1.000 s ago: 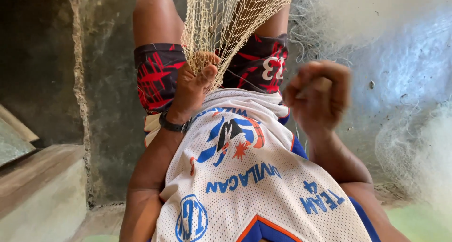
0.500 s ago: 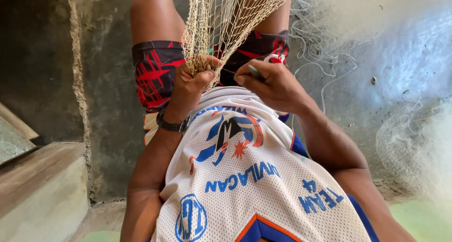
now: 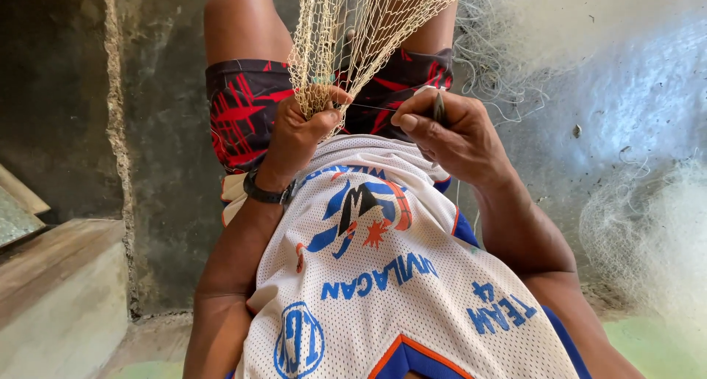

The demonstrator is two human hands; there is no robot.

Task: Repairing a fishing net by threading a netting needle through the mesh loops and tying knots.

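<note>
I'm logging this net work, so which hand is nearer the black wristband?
Left. The left hand sits directly above the black wristband, gripping the bunched net; the right hand is off to the side.

The tan knotted mesh net [image 3: 368, 33] runs past the top edge above the left hand's fingers [image 3: 324, 117], which cover its gathered end. The thin dark tool [image 3: 440, 108] is mostly hidden between the right hand's fingers [image 3: 431, 125]; its type cannot be determined.

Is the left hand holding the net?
Yes, the left hand is clenched around a bunched part of the net.
</note>
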